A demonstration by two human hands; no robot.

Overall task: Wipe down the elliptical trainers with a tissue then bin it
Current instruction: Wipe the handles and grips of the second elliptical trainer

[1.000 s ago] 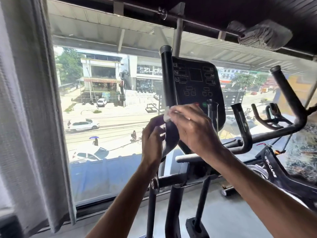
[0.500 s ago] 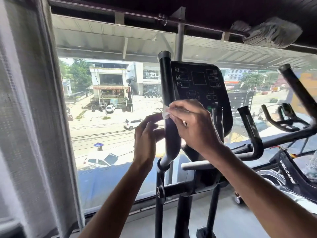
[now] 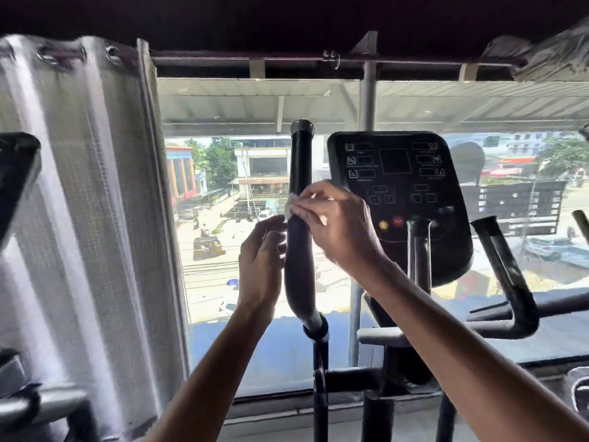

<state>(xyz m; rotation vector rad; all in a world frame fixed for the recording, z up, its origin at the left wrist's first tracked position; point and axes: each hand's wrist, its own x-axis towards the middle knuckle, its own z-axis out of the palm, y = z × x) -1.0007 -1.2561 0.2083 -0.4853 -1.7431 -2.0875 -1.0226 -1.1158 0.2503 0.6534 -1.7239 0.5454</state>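
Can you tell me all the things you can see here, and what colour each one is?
tissue: one, white, on the upright handle under the right hand's fingers
upright handle: one, black, in the middle, left of the console
console: one, black with small buttons, right of the handle
bent handlebar: one, black, far right
curtain: one, pale grey, left side by the window
window: one, clear glass, behind the machine, street outside
left hand: one, just left of the handle, fingers loose, holding nothing
right hand: one, holds the tissue against the handle
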